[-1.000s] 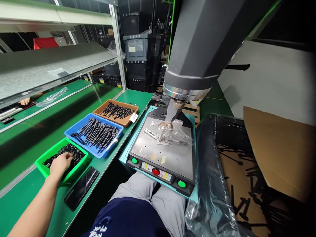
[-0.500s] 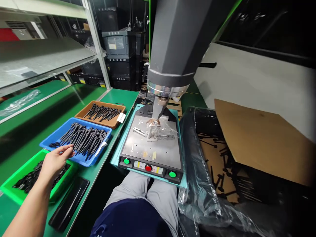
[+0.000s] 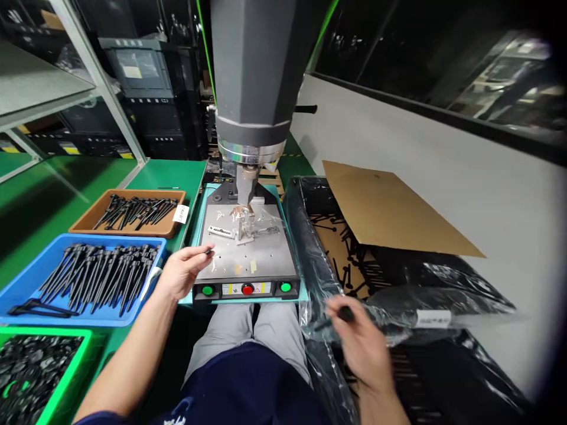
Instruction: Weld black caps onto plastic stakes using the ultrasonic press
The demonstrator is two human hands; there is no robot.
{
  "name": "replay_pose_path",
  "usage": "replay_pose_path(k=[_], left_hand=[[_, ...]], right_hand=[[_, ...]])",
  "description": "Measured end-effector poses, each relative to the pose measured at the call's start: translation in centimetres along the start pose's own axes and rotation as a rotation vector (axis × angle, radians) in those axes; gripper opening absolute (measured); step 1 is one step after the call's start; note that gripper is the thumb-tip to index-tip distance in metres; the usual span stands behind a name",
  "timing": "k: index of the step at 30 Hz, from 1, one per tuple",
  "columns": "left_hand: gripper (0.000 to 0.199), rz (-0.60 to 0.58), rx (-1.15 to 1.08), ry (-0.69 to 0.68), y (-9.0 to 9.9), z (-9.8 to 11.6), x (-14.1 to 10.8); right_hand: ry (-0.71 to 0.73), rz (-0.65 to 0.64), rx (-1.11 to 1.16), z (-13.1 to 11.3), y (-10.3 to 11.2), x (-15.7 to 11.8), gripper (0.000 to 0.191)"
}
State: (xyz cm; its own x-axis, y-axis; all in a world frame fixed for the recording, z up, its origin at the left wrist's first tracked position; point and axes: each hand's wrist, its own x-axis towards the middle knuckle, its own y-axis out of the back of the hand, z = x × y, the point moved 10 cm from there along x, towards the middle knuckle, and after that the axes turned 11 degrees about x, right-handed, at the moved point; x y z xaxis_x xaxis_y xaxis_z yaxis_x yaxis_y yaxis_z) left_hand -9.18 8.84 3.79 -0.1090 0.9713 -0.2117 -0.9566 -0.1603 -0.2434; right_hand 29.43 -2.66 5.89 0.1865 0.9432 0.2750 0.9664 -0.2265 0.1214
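Observation:
My left hand (image 3: 181, 271) is over the front left of the machine's metal plate (image 3: 230, 262). Its thumb and fingers pinch a small black part (image 3: 209, 251), too small to make out fully. Beside the plastic-lined box, my right hand (image 3: 365, 348) is closed on a black rod with a round head (image 3: 346, 314); motion blurs its shaft. Above the plate, the press head (image 3: 250, 118) ends in a metal horn (image 3: 245, 186) over a small fixture (image 3: 243, 231), with clear film around it. A slotted metal bracket (image 3: 221, 232) lies left of the fixture.
At left are a blue bin (image 3: 26, 260) and a brown tray (image 3: 80, 221) of black rods, and a green bin (image 3: 82, 354) of small black parts. Green buttons (image 3: 207, 290) and a red button (image 3: 247, 289) line the machine's front. Cardboard (image 3: 398, 212) partly covers the lined box (image 3: 310, 248).
My left hand has moved from the green and blue bins to the plate, with a small black part in its fingers. My right hand has come into view with a black rod. The view has swung right.

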Motion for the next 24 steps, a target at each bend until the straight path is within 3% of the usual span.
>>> replay_pose_path(k=[2, 4, 7, 10, 18, 24], left_hand=[[0.030, -0.127, -0.046, 0.007, -3.9, -0.9, -0.6], [0.027, -0.226, -0.066, 0.011, -6.8, -1.7, -1.5], [0.024, -0.302, -0.055, -0.011, -8.9, -2.3, -2.6], [0.022, -0.317, -0.025, -0.042, -9.2, -2.6, -2.9], [0.023, -0.304, -0.029, -0.078, -9.1, -3.2, -2.1], [0.026, -0.303, -0.123, -0.029, -9.6, -4.0, -1.8]], right_hand=[[-0.163, -0.186, 0.122, 1.3, -7.0, 1.0, 0.024], [-0.215, -0.284, 0.237, 1.4, -12.6, 2.0, 0.023], [-0.112, -0.331, 0.260, 0.5, -17.0, 3.4, 0.022], [-0.095, -0.366, 0.280, 0.6, -18.2, 3.9, 0.025], [0.024, -0.342, 0.137, -1.0, -17.7, 4.6, 0.020], [-0.325, -0.459, 0.480, 0.7, -19.8, 3.8, 0.035]])
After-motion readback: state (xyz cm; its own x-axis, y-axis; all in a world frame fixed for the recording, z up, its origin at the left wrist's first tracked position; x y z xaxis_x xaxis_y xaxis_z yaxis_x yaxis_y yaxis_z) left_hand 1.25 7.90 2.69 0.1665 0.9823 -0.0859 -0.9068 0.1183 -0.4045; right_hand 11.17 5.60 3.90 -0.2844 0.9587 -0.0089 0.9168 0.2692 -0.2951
